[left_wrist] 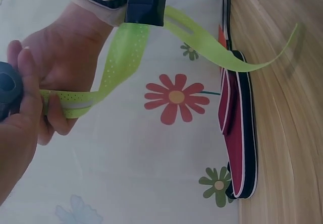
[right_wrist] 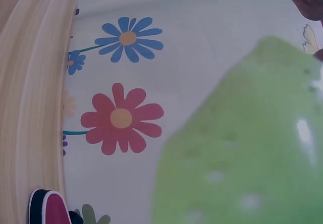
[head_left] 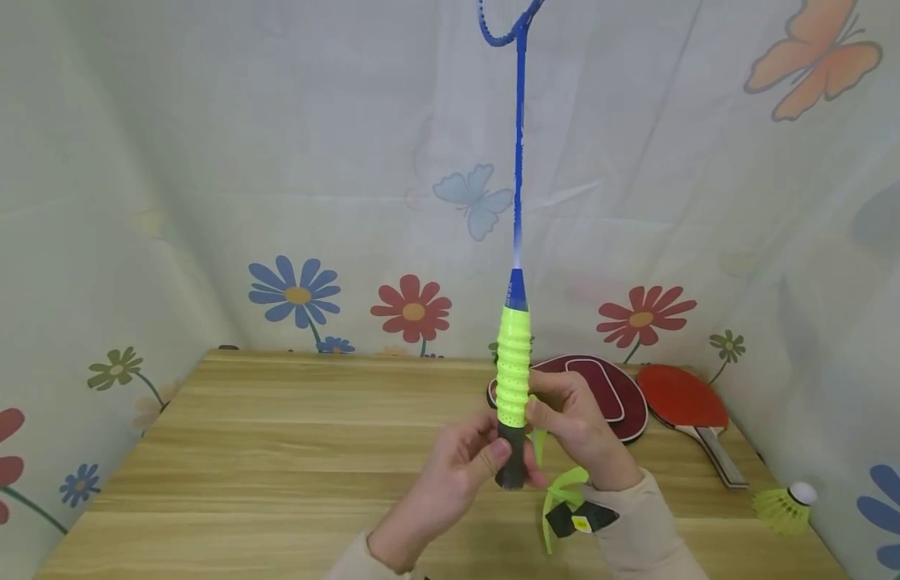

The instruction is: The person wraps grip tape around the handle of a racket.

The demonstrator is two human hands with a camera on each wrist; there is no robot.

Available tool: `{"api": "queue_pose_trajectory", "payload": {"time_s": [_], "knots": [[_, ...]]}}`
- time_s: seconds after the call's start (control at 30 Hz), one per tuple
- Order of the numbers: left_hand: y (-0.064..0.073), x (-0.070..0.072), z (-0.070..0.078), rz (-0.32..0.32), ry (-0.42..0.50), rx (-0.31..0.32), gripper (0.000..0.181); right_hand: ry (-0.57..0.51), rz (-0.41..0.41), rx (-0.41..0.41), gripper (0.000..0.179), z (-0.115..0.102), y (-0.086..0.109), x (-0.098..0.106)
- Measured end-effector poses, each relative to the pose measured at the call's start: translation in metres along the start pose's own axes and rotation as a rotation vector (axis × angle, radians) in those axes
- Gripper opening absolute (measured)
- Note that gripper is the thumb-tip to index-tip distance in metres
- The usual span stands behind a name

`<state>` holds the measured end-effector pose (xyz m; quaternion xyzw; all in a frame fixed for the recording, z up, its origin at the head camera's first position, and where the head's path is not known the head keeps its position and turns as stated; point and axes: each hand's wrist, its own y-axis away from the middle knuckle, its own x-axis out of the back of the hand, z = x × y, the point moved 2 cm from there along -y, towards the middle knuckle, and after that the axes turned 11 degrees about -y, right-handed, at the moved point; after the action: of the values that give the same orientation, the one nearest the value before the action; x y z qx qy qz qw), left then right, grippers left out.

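Observation:
A blue badminton racket (head_left: 519,153) stands upright before me, its head cut off by the top of the head view. Yellow-green perforated grip tape (head_left: 513,362) is wound in ridges round the upper handle. Below the tape, my left hand (head_left: 453,463) grips the bare black handle end (head_left: 511,463) between thumb and fingers. Beside the winding, my right hand (head_left: 576,423) pinches the tape, whose loose length (left_wrist: 123,57) passes the right wrist and trails down in the left wrist view. Close to the right wrist camera, blurred tape (right_wrist: 242,158) fills much of the picture.
On the wooden table (head_left: 275,467), a maroon paddle case (head_left: 634,407) lies behind my right hand. To its right are a red table tennis paddle (head_left: 685,399) and a yellow shuttlecock (head_left: 783,507). A flowered curtain (head_left: 312,145) encloses the back and sides.

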<state>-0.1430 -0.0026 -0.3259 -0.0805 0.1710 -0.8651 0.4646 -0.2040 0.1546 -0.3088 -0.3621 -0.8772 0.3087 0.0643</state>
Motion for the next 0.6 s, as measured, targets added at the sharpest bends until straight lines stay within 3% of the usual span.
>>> {"api": "queue_pose_trajectory", "payload": {"time_s": [0.1, 0.23, 0.4, 0.47, 0.6], "knots": [[0.0001, -0.0015, 0.0007, -0.016, -0.009, -0.002, 0.031, 0.026, 0.009, 0.071, 0.021, -0.0024, -0.0008, -0.0020], [-0.0013, -0.0028, 0.0010, 0.024, 0.017, 0.046, 0.033, 0.106, 0.062, 0.136, 0.017, -0.0037, -0.0016, -0.0052], [-0.0060, -0.0027, -0.0037, 0.190, -0.010, 0.164, 0.050, 0.218, 0.204, 0.144, 0.012, -0.0024, 0.0003, -0.0070], [-0.0073, -0.0013, -0.0056, 0.266, -0.047, 0.198, 0.048, 0.248, 0.259, 0.130, 0.013, -0.0022, 0.0014, -0.0070], [-0.0074, 0.0019, -0.0060, 0.341, -0.094, 0.204, 0.041, 0.286, 0.316, 0.094, 0.016, -0.0030, 0.0025, -0.0068]]}}
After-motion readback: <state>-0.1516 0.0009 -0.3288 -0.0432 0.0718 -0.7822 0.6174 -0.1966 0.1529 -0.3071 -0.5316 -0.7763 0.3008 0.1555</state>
